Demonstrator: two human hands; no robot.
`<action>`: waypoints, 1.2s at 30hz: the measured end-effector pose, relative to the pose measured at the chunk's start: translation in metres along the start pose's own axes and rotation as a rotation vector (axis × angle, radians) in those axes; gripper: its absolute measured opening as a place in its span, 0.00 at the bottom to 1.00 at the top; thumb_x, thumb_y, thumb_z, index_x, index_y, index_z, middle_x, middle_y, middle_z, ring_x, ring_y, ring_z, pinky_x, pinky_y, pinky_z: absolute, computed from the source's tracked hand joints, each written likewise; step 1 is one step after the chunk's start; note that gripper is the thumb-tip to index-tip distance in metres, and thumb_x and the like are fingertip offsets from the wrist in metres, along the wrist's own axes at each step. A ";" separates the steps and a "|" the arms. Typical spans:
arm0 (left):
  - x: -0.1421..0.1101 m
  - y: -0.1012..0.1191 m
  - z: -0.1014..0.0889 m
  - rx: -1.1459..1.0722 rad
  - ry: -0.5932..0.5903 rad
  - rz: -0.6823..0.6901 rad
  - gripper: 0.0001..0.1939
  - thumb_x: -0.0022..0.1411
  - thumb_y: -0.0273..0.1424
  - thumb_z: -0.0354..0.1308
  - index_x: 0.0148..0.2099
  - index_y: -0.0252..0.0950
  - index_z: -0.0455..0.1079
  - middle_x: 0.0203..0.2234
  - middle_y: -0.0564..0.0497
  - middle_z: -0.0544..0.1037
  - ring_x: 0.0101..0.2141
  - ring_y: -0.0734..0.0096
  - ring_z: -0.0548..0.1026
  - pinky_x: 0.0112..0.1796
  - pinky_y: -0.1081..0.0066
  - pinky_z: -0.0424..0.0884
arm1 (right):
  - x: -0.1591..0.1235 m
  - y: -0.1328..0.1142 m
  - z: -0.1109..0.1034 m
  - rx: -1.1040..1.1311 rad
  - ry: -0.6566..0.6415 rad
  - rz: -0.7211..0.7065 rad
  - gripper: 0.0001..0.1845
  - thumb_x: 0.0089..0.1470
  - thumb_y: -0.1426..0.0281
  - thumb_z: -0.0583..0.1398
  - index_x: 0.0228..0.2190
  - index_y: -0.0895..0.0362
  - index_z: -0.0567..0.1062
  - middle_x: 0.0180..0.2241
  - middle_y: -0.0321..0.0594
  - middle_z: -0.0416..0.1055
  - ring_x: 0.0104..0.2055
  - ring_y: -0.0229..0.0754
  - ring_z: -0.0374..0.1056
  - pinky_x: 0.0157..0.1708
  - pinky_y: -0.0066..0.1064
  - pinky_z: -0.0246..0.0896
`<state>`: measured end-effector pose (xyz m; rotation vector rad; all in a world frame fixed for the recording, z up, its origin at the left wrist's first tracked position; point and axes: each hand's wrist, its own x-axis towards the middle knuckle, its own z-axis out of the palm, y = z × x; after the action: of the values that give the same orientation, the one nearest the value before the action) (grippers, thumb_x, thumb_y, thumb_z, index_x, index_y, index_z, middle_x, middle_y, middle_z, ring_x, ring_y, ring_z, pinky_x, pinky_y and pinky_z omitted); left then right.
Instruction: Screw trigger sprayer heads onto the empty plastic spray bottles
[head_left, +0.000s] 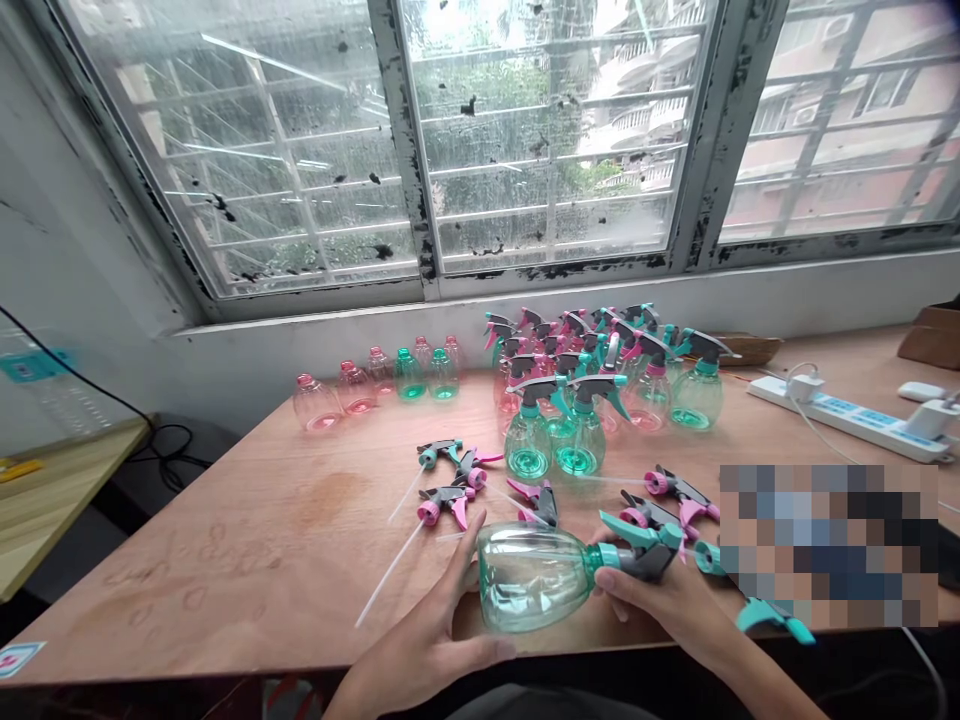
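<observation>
On the counter (247,500), spray-topped bottles (528,445) are grouped; over its near edge a green bottle (534,582) is pinched at the collar (600,560) by the right grip (664,600), the left grip (429,625) spread around its base (486,580).

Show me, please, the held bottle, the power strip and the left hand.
Held bottle (529,580), head view: side of its body.
Power strip (862,416), head view: its top face.
Left hand (429,628), head view: middle.
</observation>
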<state>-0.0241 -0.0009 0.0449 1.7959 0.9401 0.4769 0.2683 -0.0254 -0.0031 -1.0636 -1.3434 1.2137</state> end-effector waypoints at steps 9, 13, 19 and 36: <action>0.000 -0.005 -0.002 0.030 -0.001 -0.040 0.55 0.61 0.35 0.69 0.77 0.43 0.34 0.75 0.50 0.36 0.73 0.50 0.33 0.70 0.54 0.45 | 0.000 0.003 0.000 -0.008 0.007 -0.012 0.22 0.55 0.50 0.67 0.25 0.56 0.78 0.19 0.32 0.68 0.23 0.40 0.63 0.27 0.34 0.58; 0.000 0.000 0.000 0.041 0.028 -0.010 0.57 0.63 0.30 0.67 0.76 0.45 0.27 0.75 0.54 0.31 0.73 0.50 0.28 0.69 0.55 0.51 | 0.000 0.004 -0.001 0.008 0.003 -0.007 0.21 0.55 0.50 0.67 0.28 0.56 0.78 0.19 0.32 0.68 0.23 0.40 0.63 0.28 0.34 0.58; 0.000 -0.002 -0.001 -0.009 -0.003 -0.002 0.58 0.62 0.32 0.68 0.76 0.46 0.25 0.75 0.49 0.42 0.73 0.46 0.39 0.69 0.52 0.51 | 0.000 0.003 0.001 0.032 0.023 -0.005 0.21 0.53 0.50 0.68 0.30 0.55 0.78 0.19 0.30 0.67 0.21 0.40 0.63 0.27 0.33 0.59; 0.001 -0.003 0.000 -0.007 -0.013 0.015 0.56 0.64 0.31 0.66 0.77 0.43 0.26 0.75 0.47 0.42 0.73 0.50 0.43 0.69 0.58 0.53 | -0.001 0.004 0.002 0.096 0.087 0.004 0.20 0.52 0.53 0.71 0.37 0.55 0.78 0.20 0.32 0.73 0.21 0.39 0.65 0.25 0.31 0.63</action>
<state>-0.0248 0.0006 0.0425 1.7993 0.9155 0.4771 0.2663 -0.0264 -0.0070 -1.0394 -1.2058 1.2086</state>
